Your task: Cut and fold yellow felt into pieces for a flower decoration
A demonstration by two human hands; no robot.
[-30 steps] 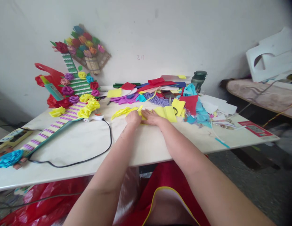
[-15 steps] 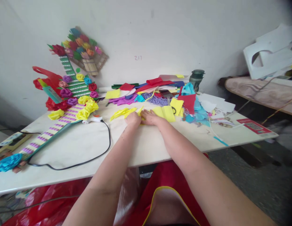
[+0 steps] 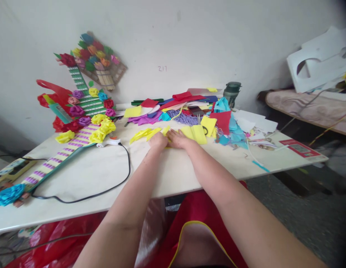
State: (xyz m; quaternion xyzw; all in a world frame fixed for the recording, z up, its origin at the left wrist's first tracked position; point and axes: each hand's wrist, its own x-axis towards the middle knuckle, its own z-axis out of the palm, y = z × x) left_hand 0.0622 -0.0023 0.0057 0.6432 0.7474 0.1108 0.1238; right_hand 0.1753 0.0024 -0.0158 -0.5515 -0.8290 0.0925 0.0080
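At the middle of the table, my left hand point(image 3: 159, 140) is curled closed at a piece of yellow crepe paper point(image 3: 165, 130), which pokes up between my hands. Right beside it, my right hand point(image 3: 178, 139) lies with its fingers stretched over the same piece, pressing it to the table. Most of that piece is hidden under both hands. Left of them lie twisted yellow crepe paper strips point(image 3: 142, 134). A folded yellow crepe paper sheet point(image 3: 197, 134) touches the area just right of my right hand, with black-handled scissors point(image 3: 204, 130) beyond it.
A flower-covered guitar shape point(image 3: 83, 130) stands at left, near a glue gun point(image 3: 110, 142) whose black cord point(image 3: 92, 196) loops over the table point(image 3: 173, 175). Coloured paper piles point(image 3: 184, 98), purple shredded strips point(image 3: 186, 117) and a dark green bottle point(image 3: 231, 93) line the back.
Both hands stay in nearly the same place on the yellow crepe paper. The whole view has shifted very slightly.
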